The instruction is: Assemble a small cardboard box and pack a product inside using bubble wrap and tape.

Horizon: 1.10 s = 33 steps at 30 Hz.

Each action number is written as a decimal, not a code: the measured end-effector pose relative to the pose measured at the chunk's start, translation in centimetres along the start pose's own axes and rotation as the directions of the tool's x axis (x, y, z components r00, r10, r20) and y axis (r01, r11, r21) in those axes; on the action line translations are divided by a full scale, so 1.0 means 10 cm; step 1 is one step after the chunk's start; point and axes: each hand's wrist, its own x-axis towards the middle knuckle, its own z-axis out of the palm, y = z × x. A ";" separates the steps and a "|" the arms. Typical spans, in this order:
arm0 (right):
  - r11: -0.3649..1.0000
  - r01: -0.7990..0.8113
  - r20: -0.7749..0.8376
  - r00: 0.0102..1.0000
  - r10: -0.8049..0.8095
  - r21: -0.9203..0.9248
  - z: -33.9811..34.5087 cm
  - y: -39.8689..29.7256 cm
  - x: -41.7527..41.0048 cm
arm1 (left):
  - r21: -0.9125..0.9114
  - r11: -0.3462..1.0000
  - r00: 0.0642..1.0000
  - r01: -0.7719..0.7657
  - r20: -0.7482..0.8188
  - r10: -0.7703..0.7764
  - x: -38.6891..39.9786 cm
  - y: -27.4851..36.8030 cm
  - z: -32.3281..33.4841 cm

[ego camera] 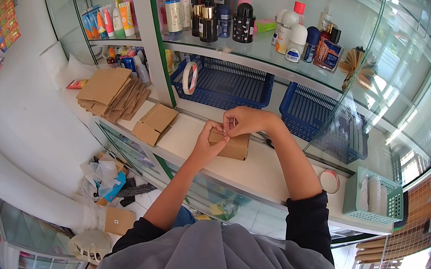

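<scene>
A small brown cardboard box (237,148) lies on the white counter ledge before me. My left hand (209,145) is at its left end, with the thumb and fingers around that end. Over the top of the box, my right hand (246,123) is bent down with thumb and finger pinched together. Between these fingertips shows a small pale piece (224,131), too small to name for certain. The fingertips of both hands nearly meet there and hide part of the box's top.
Left on the ledge are a flattened carton (155,123) and a stack of cardboard pieces (108,94). A tape roll (190,78) leans at a blue basket (226,81); another tape roll (329,181) lies by a green basket (372,212). Bottles stand on the glass shelf (259,52) above.
</scene>
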 end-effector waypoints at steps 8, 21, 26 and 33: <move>0.996 -0.083 0.025 0.996 0.084 -0.022 0.00 -0.04 0.00 | 0.072 0.997 1.000 0.017 0.021 -0.018 -0.02 0.09 0.02; 0.988 -0.134 0.033 0.990 0.137 -0.074 -0.02 0.05 0.01 | 0.013 1.000 0.999 0.003 0.037 -0.004 0.01 0.03 0.03; 0.982 -0.176 0.065 0.981 0.180 -0.063 -0.01 0.13 0.03 | 0.003 1.000 0.999 0.002 0.037 -0.002 0.01 0.02 0.03; 0.978 -0.194 0.094 0.978 0.187 0.075 -0.01 0.21 0.05 | 0.027 1.000 1.000 -0.012 0.017 0.012 0.00 0.03 0.05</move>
